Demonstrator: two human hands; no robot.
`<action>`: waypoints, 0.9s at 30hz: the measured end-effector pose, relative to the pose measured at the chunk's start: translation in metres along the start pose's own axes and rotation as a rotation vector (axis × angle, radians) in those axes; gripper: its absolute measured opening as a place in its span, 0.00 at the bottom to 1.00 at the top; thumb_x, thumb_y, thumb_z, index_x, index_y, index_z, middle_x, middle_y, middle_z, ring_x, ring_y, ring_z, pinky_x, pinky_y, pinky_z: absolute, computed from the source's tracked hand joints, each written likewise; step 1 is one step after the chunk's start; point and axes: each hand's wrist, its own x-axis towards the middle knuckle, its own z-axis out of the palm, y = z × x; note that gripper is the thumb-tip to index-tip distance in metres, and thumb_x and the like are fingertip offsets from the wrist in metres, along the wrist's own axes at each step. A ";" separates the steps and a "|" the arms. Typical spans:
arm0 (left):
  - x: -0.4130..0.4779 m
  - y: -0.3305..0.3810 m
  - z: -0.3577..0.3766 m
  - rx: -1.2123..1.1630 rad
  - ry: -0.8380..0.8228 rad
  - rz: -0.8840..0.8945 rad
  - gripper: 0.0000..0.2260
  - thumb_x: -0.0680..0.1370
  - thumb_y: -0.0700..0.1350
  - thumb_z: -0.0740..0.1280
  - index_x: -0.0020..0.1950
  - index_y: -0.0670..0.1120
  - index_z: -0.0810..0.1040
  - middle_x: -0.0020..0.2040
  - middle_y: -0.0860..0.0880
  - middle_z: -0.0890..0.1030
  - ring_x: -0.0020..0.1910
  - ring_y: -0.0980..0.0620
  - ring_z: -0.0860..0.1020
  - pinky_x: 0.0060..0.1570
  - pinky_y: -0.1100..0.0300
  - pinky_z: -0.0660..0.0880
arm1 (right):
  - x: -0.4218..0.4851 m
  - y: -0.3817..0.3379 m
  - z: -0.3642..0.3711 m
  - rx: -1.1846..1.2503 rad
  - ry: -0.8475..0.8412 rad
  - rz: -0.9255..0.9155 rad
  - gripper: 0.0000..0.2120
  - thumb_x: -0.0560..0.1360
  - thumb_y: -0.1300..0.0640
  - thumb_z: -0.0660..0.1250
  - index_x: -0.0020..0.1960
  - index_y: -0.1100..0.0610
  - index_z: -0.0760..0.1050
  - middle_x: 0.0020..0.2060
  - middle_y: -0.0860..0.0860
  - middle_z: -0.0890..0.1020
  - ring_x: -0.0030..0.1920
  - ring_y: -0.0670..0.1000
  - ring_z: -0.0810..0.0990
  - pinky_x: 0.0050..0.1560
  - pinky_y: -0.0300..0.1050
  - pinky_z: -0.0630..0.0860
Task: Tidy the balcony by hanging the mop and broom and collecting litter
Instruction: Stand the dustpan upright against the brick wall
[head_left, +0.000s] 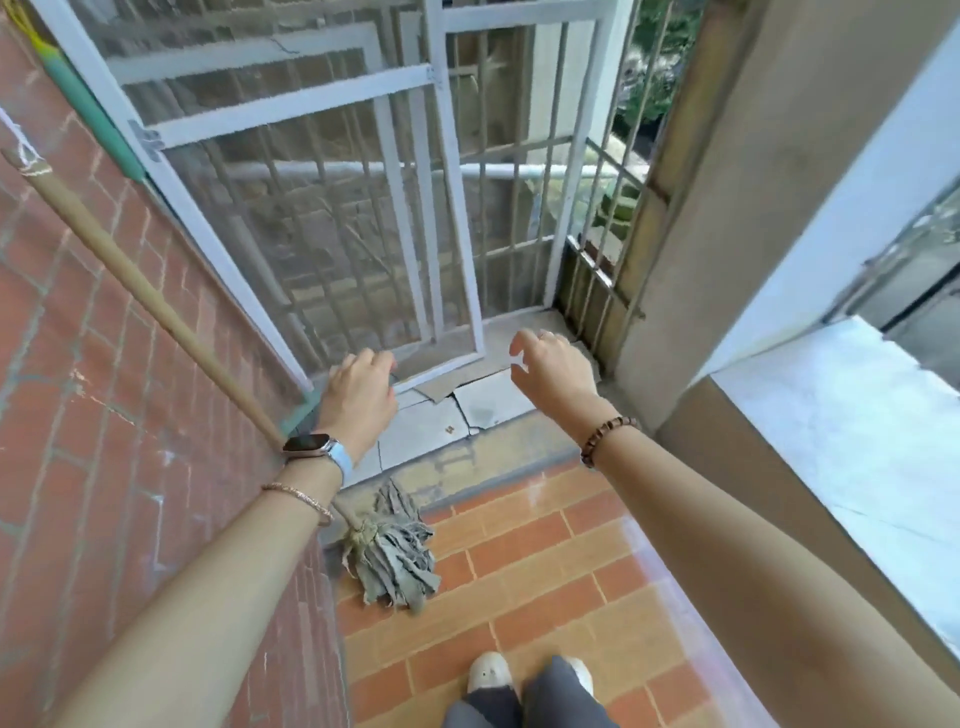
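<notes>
A mop leans against the brick wall on the left: its wooden handle (130, 270) slants down to a grey rag head (392, 556) resting on the orange tiled floor. A green-sleeved pole (91, 111), perhaps the broom, stands in the far left corner. My left hand (358, 397) hovers above the mop's lower handle, fingers curled, holding nothing. My right hand (553, 366) is raised to its right with the fingers apart and empty. A flat piece of cardboard (447, 384) lies on the grey slab below both hands.
White-framed mesh screens (332, 208) lean against the barred railing ahead. A cracked grey slab (467, 410) forms a step beyond the tiles. A beige wall and a white window ledge (852, 436) close in the right side. My shoes (488, 673) stand on the tiles.
</notes>
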 end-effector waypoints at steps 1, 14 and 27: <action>0.002 0.016 0.006 -0.012 -0.007 0.041 0.13 0.75 0.37 0.64 0.59 0.44 0.75 0.54 0.43 0.78 0.56 0.41 0.74 0.55 0.49 0.69 | -0.012 0.014 -0.003 -0.011 0.005 0.036 0.11 0.76 0.58 0.62 0.58 0.55 0.73 0.54 0.55 0.79 0.54 0.58 0.77 0.49 0.50 0.74; -0.047 0.217 0.070 -0.041 -0.119 0.585 0.13 0.73 0.38 0.66 0.57 0.44 0.77 0.52 0.44 0.81 0.53 0.41 0.77 0.55 0.49 0.70 | -0.235 0.155 -0.053 -0.057 0.126 0.571 0.08 0.77 0.56 0.60 0.53 0.59 0.71 0.48 0.56 0.78 0.52 0.59 0.75 0.44 0.50 0.74; -0.162 0.396 0.101 -0.064 -0.251 1.124 0.12 0.74 0.40 0.65 0.58 0.46 0.75 0.52 0.46 0.78 0.53 0.43 0.75 0.55 0.51 0.69 | -0.476 0.183 -0.058 -0.050 0.239 1.156 0.10 0.78 0.53 0.62 0.56 0.57 0.71 0.50 0.54 0.79 0.52 0.57 0.77 0.47 0.50 0.75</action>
